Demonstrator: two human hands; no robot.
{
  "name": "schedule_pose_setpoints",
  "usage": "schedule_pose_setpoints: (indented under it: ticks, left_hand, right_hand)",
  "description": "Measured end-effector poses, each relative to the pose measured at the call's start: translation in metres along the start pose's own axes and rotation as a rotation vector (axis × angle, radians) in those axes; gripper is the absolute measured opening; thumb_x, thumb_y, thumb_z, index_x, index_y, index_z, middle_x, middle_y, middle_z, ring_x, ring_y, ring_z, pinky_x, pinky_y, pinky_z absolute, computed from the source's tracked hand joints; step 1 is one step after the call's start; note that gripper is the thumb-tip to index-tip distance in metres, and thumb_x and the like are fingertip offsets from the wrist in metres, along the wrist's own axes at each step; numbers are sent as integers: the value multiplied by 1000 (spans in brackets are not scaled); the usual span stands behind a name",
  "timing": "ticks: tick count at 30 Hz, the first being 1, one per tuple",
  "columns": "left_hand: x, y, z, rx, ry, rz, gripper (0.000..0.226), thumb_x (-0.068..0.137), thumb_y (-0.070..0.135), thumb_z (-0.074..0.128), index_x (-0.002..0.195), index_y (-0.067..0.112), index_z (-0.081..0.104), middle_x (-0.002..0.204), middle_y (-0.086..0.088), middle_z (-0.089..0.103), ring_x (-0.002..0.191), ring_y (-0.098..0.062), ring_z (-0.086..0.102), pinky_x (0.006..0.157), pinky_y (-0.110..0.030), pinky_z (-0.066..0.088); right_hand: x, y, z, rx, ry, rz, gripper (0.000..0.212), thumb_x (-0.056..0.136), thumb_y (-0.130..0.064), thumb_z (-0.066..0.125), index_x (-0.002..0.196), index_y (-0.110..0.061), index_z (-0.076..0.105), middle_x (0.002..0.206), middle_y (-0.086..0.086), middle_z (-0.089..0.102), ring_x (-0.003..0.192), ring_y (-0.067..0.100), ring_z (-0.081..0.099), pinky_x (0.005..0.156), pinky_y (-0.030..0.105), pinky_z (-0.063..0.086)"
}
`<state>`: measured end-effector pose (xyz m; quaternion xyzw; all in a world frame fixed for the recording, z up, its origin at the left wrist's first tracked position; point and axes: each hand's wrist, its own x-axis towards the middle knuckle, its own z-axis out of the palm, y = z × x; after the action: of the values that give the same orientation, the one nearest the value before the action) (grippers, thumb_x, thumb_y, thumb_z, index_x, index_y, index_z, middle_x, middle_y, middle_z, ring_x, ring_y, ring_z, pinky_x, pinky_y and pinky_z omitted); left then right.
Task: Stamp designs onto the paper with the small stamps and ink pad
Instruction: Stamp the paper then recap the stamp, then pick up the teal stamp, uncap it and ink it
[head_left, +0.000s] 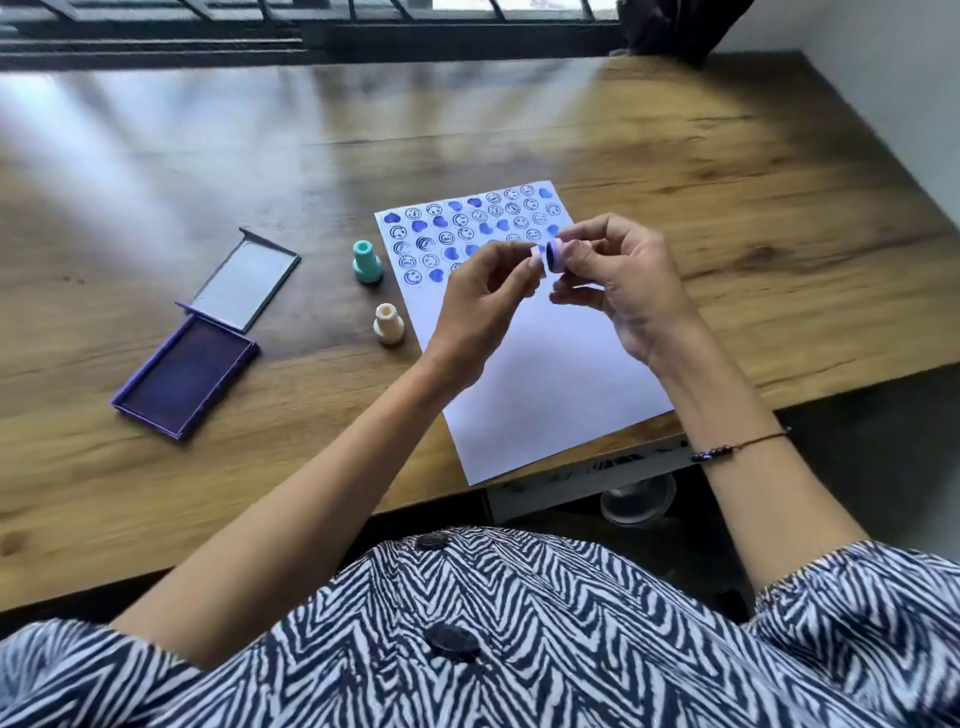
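A white paper (530, 374) lies on the wooden table, its far half covered with several rows of blue smiley and heart prints. Above it my right hand (623, 291) holds a small purple stamp (555, 258) on its side, its dark inked face turned left. My left hand (488, 296) pinches a small pale pink cap (535, 253) right beside that face. A teal stamp (367, 261) and a cream stamp (388, 323) stand upright just left of the paper. The open purple ink pad (184, 376) lies further left.
The ink pad's grey lid (247, 280) lies flat behind the pad. The wooden table (727, 208) ends at a near edge by my body and at a white wall on the right. A clear round object (639, 501) sits under the table edge.
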<state>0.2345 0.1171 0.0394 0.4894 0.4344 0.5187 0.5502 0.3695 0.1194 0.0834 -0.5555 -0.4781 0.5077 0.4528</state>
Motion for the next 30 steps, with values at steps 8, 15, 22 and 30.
schedule_pose_setpoints:
  ticks: [8,15,22,30]
  left_hand:
    - [-16,10,-18,46,65,16,11,83,15,63,94,11,61,80,3,64,72,-3,59,75,-26,49]
    - [-38,21,-48,342,158,107,20,84,19,63,92,1,60,92,-16,69,85,-23,67,80,-33,55]
    - [-54,24,-94,448,349,14,15,85,12,58,98,8,63,85,-4,65,74,-14,59,80,-35,51]
    - [-67,13,-110,366,446,-36,9,86,15,57,93,17,61,74,9,62,65,-6,59,74,-28,52]
  right_hand:
    - [-9,4,25,14,-59,-33,8,81,-8,66,78,-13,61,55,-4,68,47,12,60,58,28,57]
    - [-16,6,58,66,-163,3,10,80,-7,67,76,-13,61,54,-4,65,47,11,58,54,25,55]
    - [-20,20,92,-657,-294,-288,12,73,-9,66,82,-10,58,71,10,65,62,18,56,65,30,46]
    - [-27,35,109,-967,-370,-558,27,78,-18,60,99,-10,45,89,10,63,79,33,59,68,36,47]
